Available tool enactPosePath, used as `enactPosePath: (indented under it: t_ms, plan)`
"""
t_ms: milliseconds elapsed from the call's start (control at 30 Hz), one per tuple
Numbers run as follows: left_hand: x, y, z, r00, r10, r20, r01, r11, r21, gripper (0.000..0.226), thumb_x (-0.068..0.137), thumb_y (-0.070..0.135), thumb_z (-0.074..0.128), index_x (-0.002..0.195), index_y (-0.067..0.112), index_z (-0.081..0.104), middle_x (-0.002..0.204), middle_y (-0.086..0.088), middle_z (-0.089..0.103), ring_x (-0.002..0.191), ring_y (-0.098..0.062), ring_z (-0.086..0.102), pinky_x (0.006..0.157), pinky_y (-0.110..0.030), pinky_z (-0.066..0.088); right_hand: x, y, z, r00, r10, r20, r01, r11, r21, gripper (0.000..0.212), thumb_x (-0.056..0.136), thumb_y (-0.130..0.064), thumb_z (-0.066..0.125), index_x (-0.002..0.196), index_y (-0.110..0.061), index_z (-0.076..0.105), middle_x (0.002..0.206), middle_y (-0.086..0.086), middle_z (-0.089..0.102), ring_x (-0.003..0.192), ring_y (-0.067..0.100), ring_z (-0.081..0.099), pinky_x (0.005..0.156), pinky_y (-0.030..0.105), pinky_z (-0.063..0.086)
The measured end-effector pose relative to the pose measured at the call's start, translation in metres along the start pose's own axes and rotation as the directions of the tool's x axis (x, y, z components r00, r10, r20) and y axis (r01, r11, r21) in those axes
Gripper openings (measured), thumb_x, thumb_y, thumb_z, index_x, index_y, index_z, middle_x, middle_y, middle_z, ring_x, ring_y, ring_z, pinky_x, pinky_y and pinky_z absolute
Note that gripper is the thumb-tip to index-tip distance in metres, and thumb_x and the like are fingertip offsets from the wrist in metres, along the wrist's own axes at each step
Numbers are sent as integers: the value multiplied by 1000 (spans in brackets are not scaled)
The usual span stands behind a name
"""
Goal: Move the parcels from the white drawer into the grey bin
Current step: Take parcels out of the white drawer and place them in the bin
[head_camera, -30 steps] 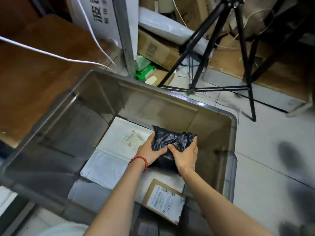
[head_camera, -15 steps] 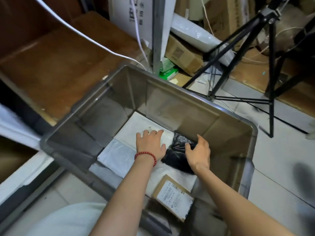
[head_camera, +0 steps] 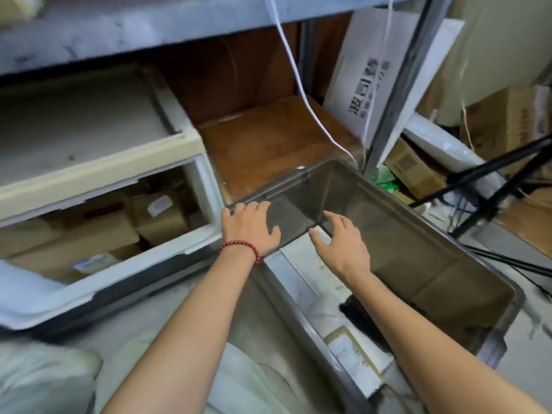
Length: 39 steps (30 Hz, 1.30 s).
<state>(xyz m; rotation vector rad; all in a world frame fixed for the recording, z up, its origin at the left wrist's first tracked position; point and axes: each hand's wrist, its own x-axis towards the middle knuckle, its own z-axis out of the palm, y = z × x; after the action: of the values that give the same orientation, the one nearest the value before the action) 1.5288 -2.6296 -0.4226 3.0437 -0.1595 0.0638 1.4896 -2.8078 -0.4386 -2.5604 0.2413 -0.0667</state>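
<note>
Drawer at left, bin at right, both hands above the gap and the bin.

The white plastic drawer (head_camera: pixel 206 192) stands pulled out on the left with brown cardboard parcels (head_camera: pixel 89 234) inside. Just right of it sits the grey plastic bin (head_camera: pixel 418 234), holding flat white mailers (head_camera: pixel 313 273), a black bag parcel (head_camera: pixel 355 312) on them, and a labelled cardboard parcel (head_camera: pixel 352 354) nearest the viewer. The left hand (head_camera: pixel 251 228) hovers over the bin's left rim; the right hand (head_camera: pixel 340 243) is over its interior. A black tripod (head_camera: pixel 493 180) stands behind the bin, to the right.
</note>
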Motion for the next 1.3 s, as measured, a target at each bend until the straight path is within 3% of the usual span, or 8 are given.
enactPosePath:
  t_ms: [167, 367, 800, 1133, 1300]
  plan:
    - [-33, -71, -34, 986, -144, -82, 145, 989, 13, 53, 86, 52, 45, 134, 30, 42, 131, 3, 54, 121, -23, 47, 96, -43, 33, -9, -61, 6, 956, -290, 51, 294, 945, -141, 57, 94, -53, 45, 144, -26, 38, 149, -1, 38, 138, 21, 31, 104, 39, 38]
    - [-76, -145, -48, 958, -267, -109, 273, 961, 44, 57, 86, 53, 46, 138, 30, 39, 135, 1, 51, 123, -23, 45, 96, -42, 32, -19, -117, 29, 888, -445, 117, 460, 865, -199, 57, 94, -53, 43, 145, -27, 36, 149, -2, 38, 139, 21, 29, 106, 38, 34]
    - [-141, -259, -23, 871, -490, -44, 491, 871, 27, 59, 86, 50, 49, 140, 29, 37, 131, 0, 54, 120, -27, 47, 96, -43, 35, -29, -202, 118, 777, -548, 311, 608, 781, -142, 60, 95, -53, 43, 145, -23, 35, 150, 1, 36, 137, 23, 31, 105, 41, 35]
    - [-89, -262, 19, 923, -384, -33, 384, 923, -2, 60, 88, 47, 49, 142, 28, 33, 139, 1, 47, 125, -24, 42, 99, -43, 32, 28, -225, 172, 779, -496, 383, 597, 773, -215, 72, 89, -54, 55, 146, -19, 29, 149, 7, 32, 134, 29, 34, 101, 42, 41]
    - [-45, -259, 26, 971, -204, -125, 218, 969, 117, 62, 88, 46, 49, 144, 25, 31, 146, 2, 39, 136, -21, 29, 109, -44, 22, 60, -231, 189, 791, -452, 412, 565, 798, -210, 84, 85, -50, 64, 148, -15, 22, 147, 12, 32, 131, 32, 36, 102, 44, 42]
